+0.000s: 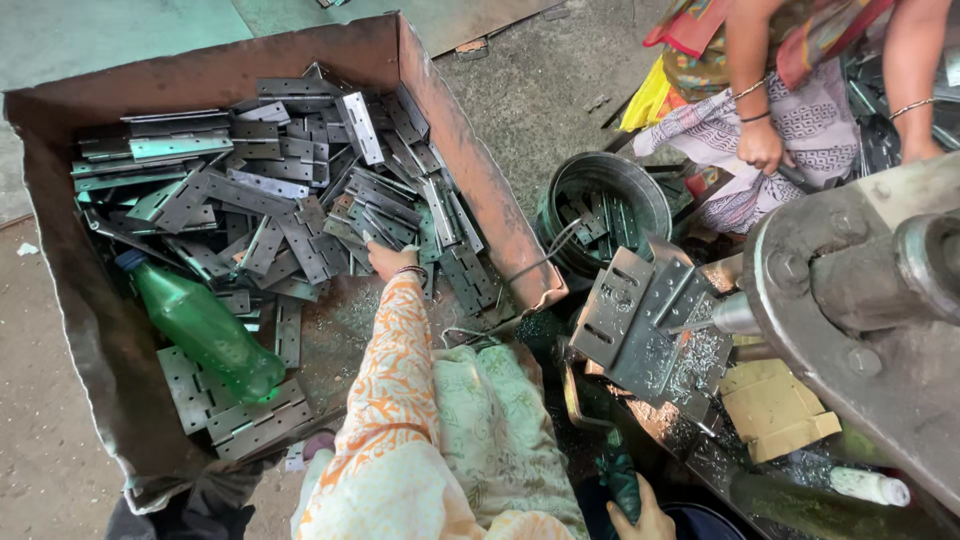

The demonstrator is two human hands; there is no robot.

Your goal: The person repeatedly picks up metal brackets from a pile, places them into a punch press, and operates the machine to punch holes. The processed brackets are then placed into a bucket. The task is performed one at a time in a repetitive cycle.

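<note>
Looks like the picking-up stage: the left hand (390, 260) is reaching into the rusty tray (470, 170) in the upper left of the frame, fingers down among the heap of hinges (300, 200). Can't tell if it's closed on one. The right hand (640, 515) at the bottom edge wraps a dark handle. Getting one hinge out probably means untangling it, and the green bottle (205, 330) crowds the pile. Drill jig (650, 320) sits right of centre.

Soft, even daylight fills the frame with only faint shadows; the lower right lies dimmer, edges bend slightly, and focus stays sharp.
</note>
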